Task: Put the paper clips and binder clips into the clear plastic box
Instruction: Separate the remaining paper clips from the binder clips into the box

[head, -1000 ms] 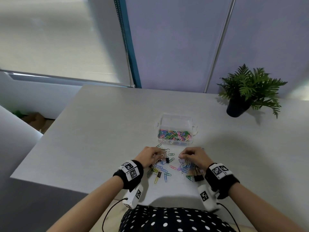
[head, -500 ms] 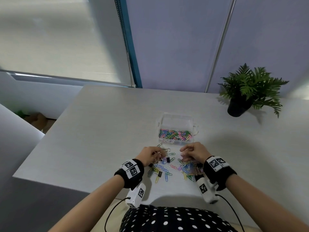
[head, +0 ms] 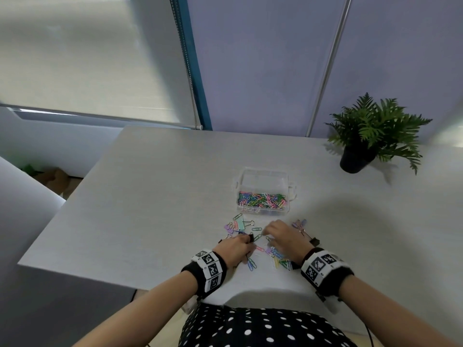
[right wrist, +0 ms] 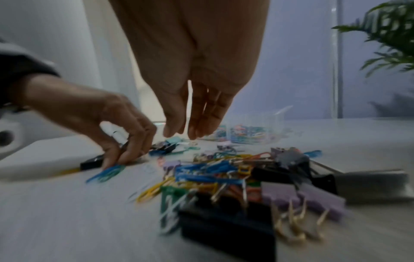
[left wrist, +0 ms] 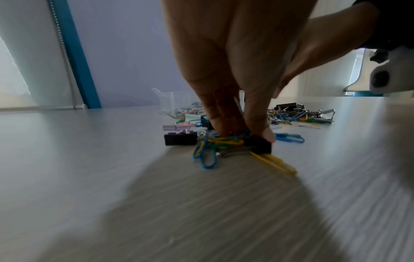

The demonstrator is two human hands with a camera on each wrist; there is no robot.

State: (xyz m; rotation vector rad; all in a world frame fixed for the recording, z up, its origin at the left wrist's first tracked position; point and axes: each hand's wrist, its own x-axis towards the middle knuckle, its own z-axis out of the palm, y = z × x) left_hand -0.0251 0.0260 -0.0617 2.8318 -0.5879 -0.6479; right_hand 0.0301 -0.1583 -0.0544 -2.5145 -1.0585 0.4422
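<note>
Two hands work over a pale grey table (head: 155, 196) that fills the head view, set against a lilac wall with a blinded window at ten o'clock and a potted fern (head: 370, 136) at two o'clock. The clear plastic box (head: 263, 194) stands open at twelve o'clock from the hands, its floor already layered with coloured paper clips. Loose clips lie between box and table edge: a mixed heap (right wrist: 224, 177) of paper clips with black and lilac binder clips under the right wrist, and a thinner scatter (head: 240, 226) nearer the left.

The left hand (left wrist: 233, 74) points down, fingertips (left wrist: 266, 131) pinched onto a small bunch: blue and yellow paper clips (left wrist: 215, 147) with a black binder clip (left wrist: 260, 146), all apparently touching the table. The right hand (right wrist: 192, 70) hangs above the scatter with fingers loosely parted, and nothing is visibly held.

Judged from this, the bunch is the weak point: several slick wire clips pinched at once may slip free on the way to the box and scatter. Clips interlocked in the heap could drag neighbours along and drop them short. The near table edge at six o'clock is close to the heap, so a sweeping grab might push pieces off.
</note>
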